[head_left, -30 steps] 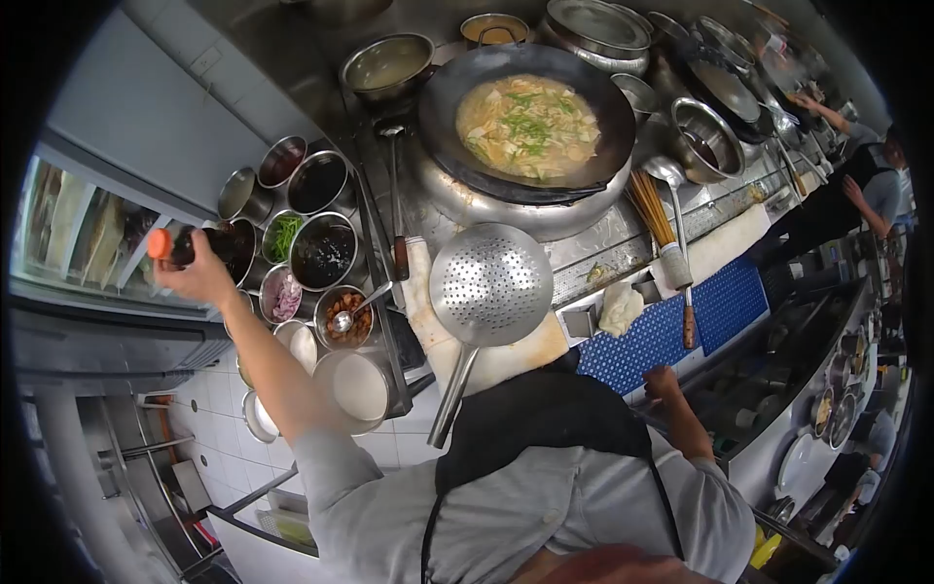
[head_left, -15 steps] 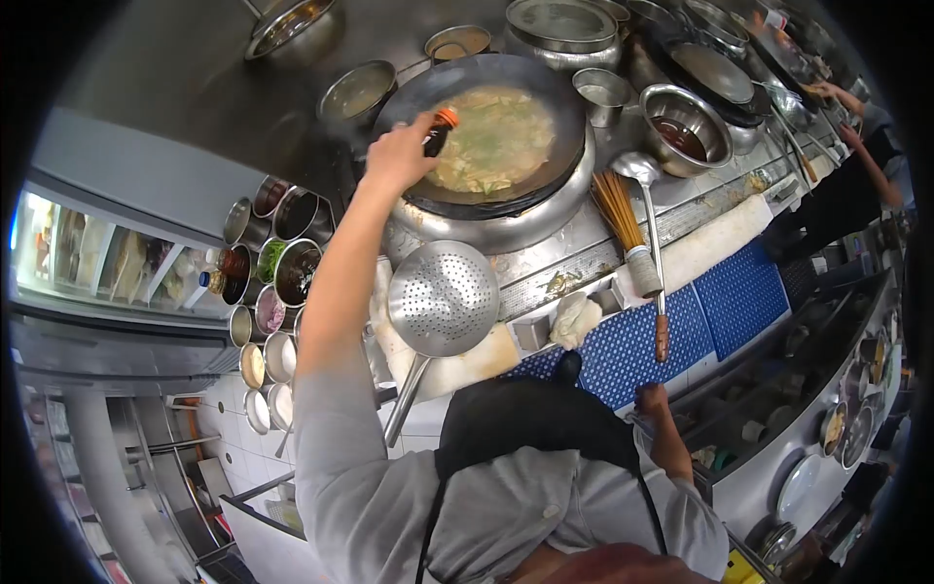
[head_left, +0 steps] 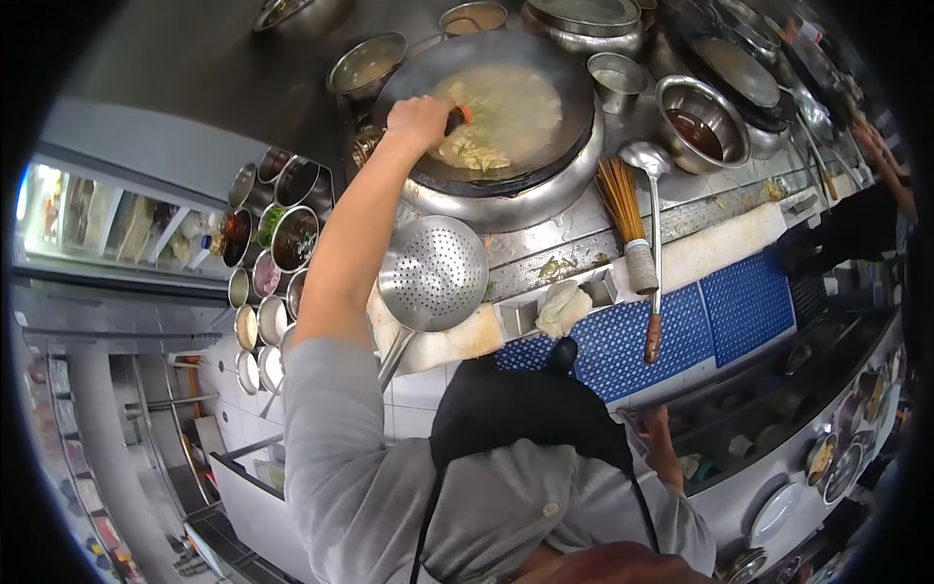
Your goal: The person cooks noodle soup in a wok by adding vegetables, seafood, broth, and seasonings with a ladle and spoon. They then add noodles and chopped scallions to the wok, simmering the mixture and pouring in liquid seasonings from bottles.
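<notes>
My left hand [head_left: 419,121] is closed around a small dark bottle with an orange-red top [head_left: 457,119], tilted over the wok [head_left: 409,78]. In the wok, pale strips of food with green pieces [head_left: 482,151] lie in steaming, cloudy liquid. My right hand [head_left: 657,420] hangs low beside my body, near the counter behind me, and its fingers are too small and obscured to make out. On the counter edge below the wok rests a perforated strainer [head_left: 433,273]. A bamboo brush [head_left: 620,209] and a long-handled ladle [head_left: 654,243] lie to the right of the wok.
Several metal pots of seasonings and ingredients [head_left: 296,238] stand at left. A bowl of dark red liquid [head_left: 696,131] and a metal pot [head_left: 617,78] are right of the wok. A crumpled cloth [head_left: 562,308] lies on the front edge. Another person's arm [head_left: 880,156] reaches in at far right.
My left hand has tipped the bottle further, with its orange-red top now lower and pointing right over the wok. More steam covers the food. The whole view has shifted slightly.
</notes>
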The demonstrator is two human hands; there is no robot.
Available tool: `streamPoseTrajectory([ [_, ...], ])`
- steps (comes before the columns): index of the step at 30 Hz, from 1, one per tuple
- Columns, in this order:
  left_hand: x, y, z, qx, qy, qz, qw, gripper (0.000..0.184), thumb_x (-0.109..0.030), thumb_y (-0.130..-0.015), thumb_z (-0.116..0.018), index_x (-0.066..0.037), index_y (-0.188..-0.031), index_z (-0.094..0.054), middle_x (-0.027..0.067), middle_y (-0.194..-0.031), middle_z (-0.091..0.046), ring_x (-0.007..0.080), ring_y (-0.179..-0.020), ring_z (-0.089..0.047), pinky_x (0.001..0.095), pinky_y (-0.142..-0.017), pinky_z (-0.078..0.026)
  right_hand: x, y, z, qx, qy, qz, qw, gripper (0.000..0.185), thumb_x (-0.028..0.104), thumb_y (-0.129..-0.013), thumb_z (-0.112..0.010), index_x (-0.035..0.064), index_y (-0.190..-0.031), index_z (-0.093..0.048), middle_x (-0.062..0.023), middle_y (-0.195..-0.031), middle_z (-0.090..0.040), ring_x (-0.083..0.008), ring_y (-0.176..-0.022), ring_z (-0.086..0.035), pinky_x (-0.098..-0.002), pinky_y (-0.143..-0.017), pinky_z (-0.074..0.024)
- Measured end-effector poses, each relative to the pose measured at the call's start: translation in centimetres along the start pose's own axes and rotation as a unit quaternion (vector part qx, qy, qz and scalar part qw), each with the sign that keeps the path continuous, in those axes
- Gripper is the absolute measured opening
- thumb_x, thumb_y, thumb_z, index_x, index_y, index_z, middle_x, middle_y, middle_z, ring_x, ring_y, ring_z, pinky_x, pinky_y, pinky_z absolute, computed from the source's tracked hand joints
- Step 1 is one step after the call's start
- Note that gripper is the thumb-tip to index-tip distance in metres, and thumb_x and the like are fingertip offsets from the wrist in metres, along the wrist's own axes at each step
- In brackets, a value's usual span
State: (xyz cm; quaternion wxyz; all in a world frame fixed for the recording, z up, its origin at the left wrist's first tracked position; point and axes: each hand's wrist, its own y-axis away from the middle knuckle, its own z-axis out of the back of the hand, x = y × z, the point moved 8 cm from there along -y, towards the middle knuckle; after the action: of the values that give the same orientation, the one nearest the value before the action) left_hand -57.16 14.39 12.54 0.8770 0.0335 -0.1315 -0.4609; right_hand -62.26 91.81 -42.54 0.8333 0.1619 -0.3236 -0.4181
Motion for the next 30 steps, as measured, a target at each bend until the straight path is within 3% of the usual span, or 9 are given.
streamPoseTrajectory([
  [1, 1.2, -0.2, 0.0, -0.012, 0.001, 0.011, 1.0, 0.074, -0.02, -0.062, -0.084, -0.024, -0.132, -0.059, 0.0135, -0.107, -0.071, 0.0334, -0.104, -0.068, 0.0459, -0.088, -0.053, -1.3, -2.0, -0.9, -0.085, 0.157, 0.135, 0.975, 0.02, 0.014, -0.087, -0.065, -0.0037, -0.078, -0.063, -0.0136, -0.062, -0.063, -0.0222, -0.048, -0.064, -0.0372, -0.04, -0.0487],
  [2, 1.9, 0.3, 0.3, -0.024, 0.002, 0.021, 0.999, 0.075, -0.02, -0.062, -0.085, -0.023, -0.132, -0.059, 0.0141, -0.107, -0.071, 0.0336, -0.105, -0.067, 0.0458, -0.089, -0.053, 2.4, -1.5, 3.3, -0.013, -0.151, -0.036, 0.988, 0.019, 0.015, -0.089, -0.062, -0.0002, -0.077, -0.062, -0.01, -0.06, -0.06, -0.0207, -0.046, -0.06, -0.0361, -0.039, -0.0471],
  [3, 2.5, 0.9, 0.0, -0.018, 0.04, 0.021, 0.999, 0.076, -0.021, -0.062, -0.085, -0.023, -0.133, -0.059, 0.0144, -0.109, -0.071, 0.0341, -0.106, -0.067, 0.0457, -0.09, -0.052, 8.3, 0.7, 8.9, -0.055, -0.436, -0.22, 0.871, 0.019, 0.017, -0.09, -0.059, 0.0032, -0.077, -0.061, -0.0064, -0.058, -0.057, -0.0193, -0.044, -0.056, -0.0349, -0.038, -0.0456],
  [9, 7.7, 8.3, 0.2, -0.172, 0.356, 0.033, 0.918, 0.082, -0.031, -0.064, -0.086, -0.017, -0.138, -0.054, 0.0123, -0.12, -0.069, 0.0313, -0.112, -0.065, 0.0396, -0.098, -0.049, 16.2, -3.6, 12.5, -0.062, -0.334, -0.161, 0.927, 0.021, 0.02, -0.092, -0.057, 0.0049, -0.077, -0.059, -0.0061, -0.058, -0.057, -0.016, -0.044, -0.056, -0.0336, -0.039, -0.0452],
  [13, 15.4, 16.6, -0.8, -0.319, 0.496, 0.093, 0.802, 0.086, -0.029, -0.071, -0.088, -0.005, -0.141, -0.045, 0.0156, -0.121, -0.066, 0.0255, -0.111, -0.064, 0.0354, -0.099, -0.047, 12.5, -8.4, 6.6, 0.002, -0.323, 0.004, 0.946, 0.04, 0.046, -0.083, -0.069, 0.0064, -0.086, -0.065, -0.0096, -0.065, -0.062, -0.0225, -0.049, -0.058, -0.0365, -0.045, -0.0474],
  [16, 23.8, 23.9, -2.1, -0.434, 0.451, 0.198, 0.754, 0.087, -0.028, -0.073, -0.087, -0.004, -0.141, -0.04, 0.0179, -0.118, -0.065, 0.0272, -0.11, -0.064, 0.037, -0.098, -0.048, 17.8, -5.6, 7.1, -0.053, -0.279, 0.103, 0.953, 0.019, 0.019, -0.086, -0.061, 0.0068, -0.072, -0.059, -0.0055, -0.056, -0.056, -0.0204, -0.044, -0.054, -0.0375, -0.041, -0.0438],
  [21, 37.2, 32.2, -5.8, -0.573, 0.348, 0.331, 0.665, 0.078, -0.017, -0.067, -0.088, -0.003, -0.131, -0.047, 0.0211, -0.112, -0.069, 0.0354, -0.104, -0.068, 0.0436, -0.089, -0.052, 19.0, -2.4, 4.8, 0.087, -0.315, -0.2, 0.924, 0.017, 0.022, -0.084, -0.065, 0.0061, -0.077, -0.063, -0.0087, -0.062, -0.06, -0.021, -0.049, -0.058, -0.0383, -0.041, -0.0451],
  [25, 44.3, 34.2, -10.2, -0.654, 0.339, 0.349, 0.579, 0.073, -0.012, -0.065, -0.088, -0.005, -0.125, -0.047, 0.0184, -0.113, -0.065, 0.0366, -0.105, -0.064, 0.0436, -0.093, -0.049, 22.6, -1.5, 6.6, 0.05, -0.365, -0.196, 0.909, 0.017, 0.021, -0.083, -0.065, 0.0056, -0.075, -0.062, -0.0109, -0.062, -0.061, -0.0228, -0.05, -0.061, -0.0402, -0.042, -0.0485],
  [30, 49.0, 31.1, -17.8, -0.603, 0.331, 0.377, 0.62, 0.074, -0.01, -0.063, -0.088, -0.005, -0.124, -0.046, 0.0207, -0.121, -0.054, 0.0388, -0.115, -0.054, 0.0453, -0.098, -0.045, 25.0, -1.9, 8.0, 0.041, -0.349, -0.199, 0.915, 0.015, 0.022, -0.075, -0.067, 0.0074, -0.073, -0.063, -0.0105, -0.062, -0.062, -0.0249, -0.052, -0.062, -0.0406, -0.045, -0.0491],
])
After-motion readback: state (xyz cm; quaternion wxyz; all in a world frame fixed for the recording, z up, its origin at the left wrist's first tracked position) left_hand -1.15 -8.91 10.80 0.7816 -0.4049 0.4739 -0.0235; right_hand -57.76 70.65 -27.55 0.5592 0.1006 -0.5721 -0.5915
